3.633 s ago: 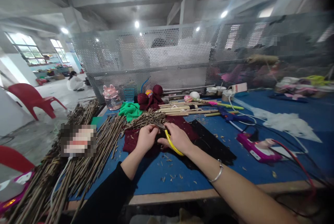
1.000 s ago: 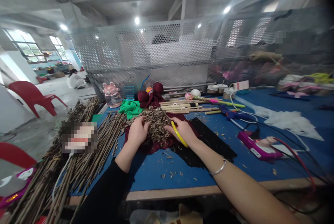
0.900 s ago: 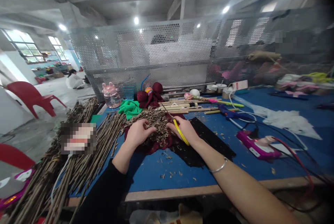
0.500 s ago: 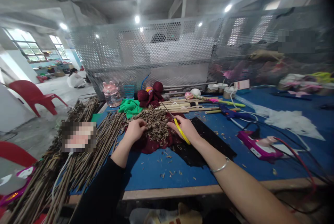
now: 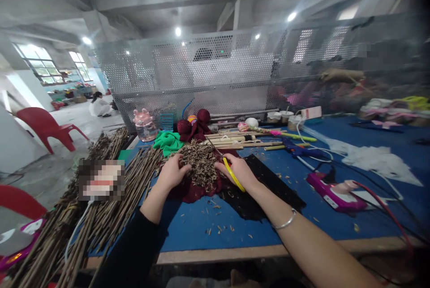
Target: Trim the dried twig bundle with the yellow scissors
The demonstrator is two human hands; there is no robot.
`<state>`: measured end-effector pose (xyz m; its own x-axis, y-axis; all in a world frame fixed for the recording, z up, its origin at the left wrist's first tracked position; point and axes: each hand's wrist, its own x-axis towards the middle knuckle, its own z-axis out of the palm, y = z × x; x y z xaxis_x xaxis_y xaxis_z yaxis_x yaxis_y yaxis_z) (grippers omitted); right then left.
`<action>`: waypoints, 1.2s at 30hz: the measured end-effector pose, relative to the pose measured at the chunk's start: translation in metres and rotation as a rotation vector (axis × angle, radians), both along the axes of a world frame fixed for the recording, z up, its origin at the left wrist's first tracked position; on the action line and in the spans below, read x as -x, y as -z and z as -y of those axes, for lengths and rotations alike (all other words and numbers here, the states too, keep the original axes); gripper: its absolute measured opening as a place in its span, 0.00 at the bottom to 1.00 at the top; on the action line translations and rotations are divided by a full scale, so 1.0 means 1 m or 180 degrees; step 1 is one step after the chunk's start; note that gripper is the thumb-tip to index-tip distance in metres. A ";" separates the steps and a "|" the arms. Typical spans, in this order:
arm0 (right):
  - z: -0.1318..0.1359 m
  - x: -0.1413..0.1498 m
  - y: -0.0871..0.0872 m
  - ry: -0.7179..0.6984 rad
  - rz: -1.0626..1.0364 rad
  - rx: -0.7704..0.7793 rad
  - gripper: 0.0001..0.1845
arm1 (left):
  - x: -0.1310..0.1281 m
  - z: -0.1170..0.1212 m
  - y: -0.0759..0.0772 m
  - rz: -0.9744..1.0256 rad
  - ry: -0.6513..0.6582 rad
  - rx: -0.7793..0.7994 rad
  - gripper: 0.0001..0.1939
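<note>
A heap of dried brown leaves lies on dark red cloth in the middle of the blue table. At the heap's left side is my left hand, its thumb and fingers apart and curved against the leaves. My right hand is closed on yellow-handled scissors, whose blades point up and left over the heap. The right fingertips touch the heap's right edge. Under my right wrist spreads a piece of black cloth.
Bundles of long dry stalks cover the left side. Green cloth, a pink-lidded jar and bamboo sticks lie behind. To the right are a blue glue gun, a purple power strip and loose cables.
My left hand has gone from fingers drawn together to thumb and fingers spread at the heap. The right hand keeps the scissors and has barely moved. The view has tilted slightly upward.
</note>
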<state>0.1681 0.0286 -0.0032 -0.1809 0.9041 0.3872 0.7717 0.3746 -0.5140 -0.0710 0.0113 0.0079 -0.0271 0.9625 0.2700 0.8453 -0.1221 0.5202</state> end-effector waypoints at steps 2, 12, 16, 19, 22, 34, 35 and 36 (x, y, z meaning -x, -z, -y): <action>0.001 0.000 -0.001 0.0008 0.0014 0.0034 0.28 | -0.001 0.003 0.002 -0.0247 0.0370 0.0207 0.35; 0.007 0.005 -0.004 -0.0073 0.0206 0.0180 0.28 | -0.007 -0.015 0.017 -0.0288 0.0328 0.0116 0.13; 0.008 0.007 -0.001 -0.0059 0.0374 0.0138 0.27 | -0.009 -0.016 0.021 -0.0210 0.0153 -0.0040 0.10; 0.008 0.008 -0.001 -0.0042 0.0425 0.0168 0.28 | -0.009 -0.015 0.023 -0.0010 -0.0022 -0.0200 0.11; 0.008 0.008 -0.001 -0.0038 0.0431 0.0195 0.28 | -0.009 -0.014 0.024 0.0333 -0.0207 -0.0330 0.22; 0.011 0.007 -0.008 -0.0093 0.0483 0.0306 0.23 | -0.016 -0.015 0.027 0.0537 0.0491 -0.0471 0.26; 0.011 0.007 -0.008 -0.0083 0.0490 0.0299 0.23 | -0.015 -0.015 0.027 0.0471 0.0470 -0.0529 0.27; 0.011 0.007 -0.008 -0.0080 0.0496 0.0295 0.23 | -0.014 -0.015 0.027 0.0405 0.0429 -0.0565 0.28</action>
